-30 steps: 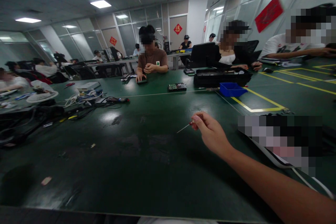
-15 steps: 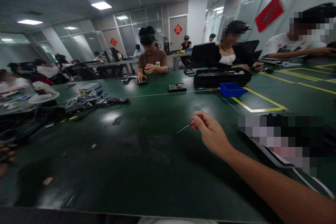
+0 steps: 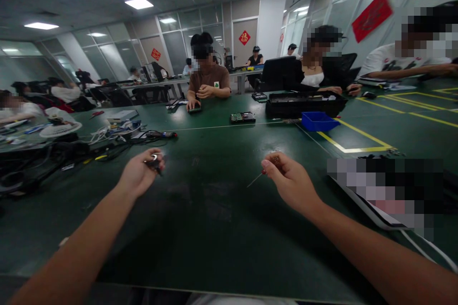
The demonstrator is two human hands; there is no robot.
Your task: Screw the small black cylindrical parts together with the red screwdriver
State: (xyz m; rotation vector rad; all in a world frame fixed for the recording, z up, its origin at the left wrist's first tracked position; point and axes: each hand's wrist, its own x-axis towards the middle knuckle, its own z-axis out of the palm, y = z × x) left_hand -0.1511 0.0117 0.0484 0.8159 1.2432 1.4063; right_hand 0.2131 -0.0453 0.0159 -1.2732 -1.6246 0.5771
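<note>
My right hand (image 3: 286, 178) is closed around a screwdriver (image 3: 255, 180), whose thin metal shaft points down and left above the green table (image 3: 214, 248). A bit of its red handle shows at the fingertips; the rest is hidden in the palm. Across from it, my left hand (image 3: 138, 174) is raised over the table with its fingers closed on a small dark part (image 3: 154, 163) that has a shiny curved piece. Its exact kind is too small to tell. The two hands are apart, and the screwdriver does not touch the part.
An opened hard drive (image 3: 242, 117) lies ahead, near a blue bin (image 3: 319, 122) and a long black tray (image 3: 304, 106). Cables (image 3: 107, 147) clutter the left. A tablet-like device (image 3: 372, 205), partly blurred out, lies at right. Several people sit around the table.
My left hand has come in from the left edge, carrying the small dark part to mid-view. My right hand has stayed nearly in place with the screwdriver.
</note>
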